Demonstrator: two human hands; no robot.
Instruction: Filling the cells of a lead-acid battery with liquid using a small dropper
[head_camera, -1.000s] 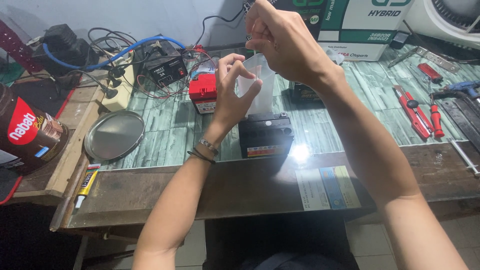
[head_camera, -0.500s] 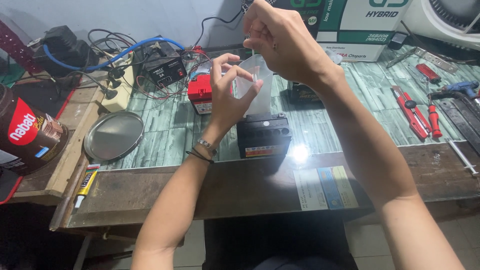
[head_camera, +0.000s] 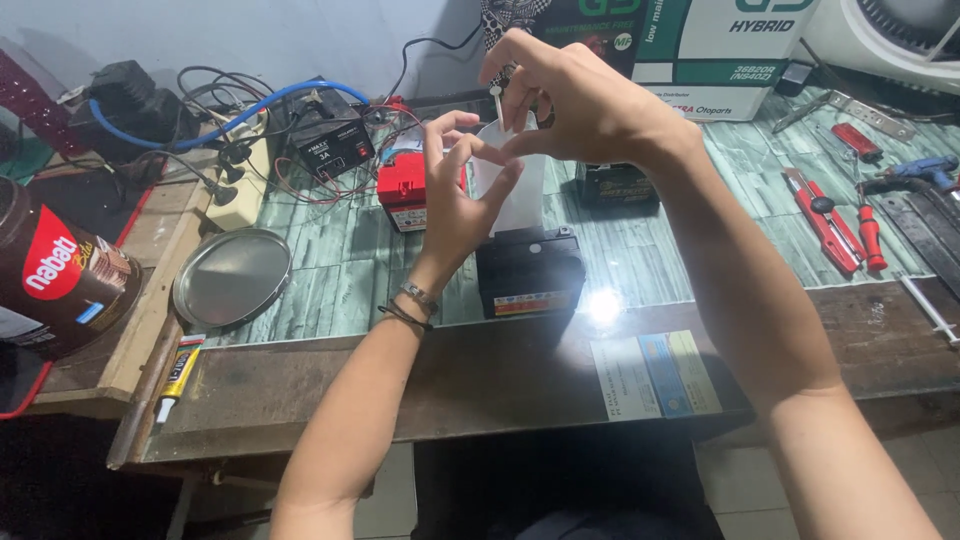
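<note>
A black battery (head_camera: 530, 272) stands on the glass-topped bench in front of me. A translucent white container (head_camera: 522, 195) sits upright on top of it. My left hand (head_camera: 452, 200) grips the container's upper left side, thumb across its front and fingers raised. Above the container, my right hand (head_camera: 585, 110) pinches a thin pale rod (head_camera: 497, 102) between fingertips; the hand hides the container's top.
A red battery (head_camera: 403, 192) and a black charger (head_camera: 332, 146) with tangled wires lie behind at left. A round metal lid (head_camera: 232, 278), brown tin (head_camera: 60, 282) and glue tube (head_camera: 181, 368) sit left. Red cutters (head_camera: 828, 222), a screwdriver (head_camera: 870, 238) and cardboard boxes (head_camera: 725, 55) are at right.
My left hand's fingers have spread a little and shifted on the white container. My right hand stays above it, almost unmoved.
</note>
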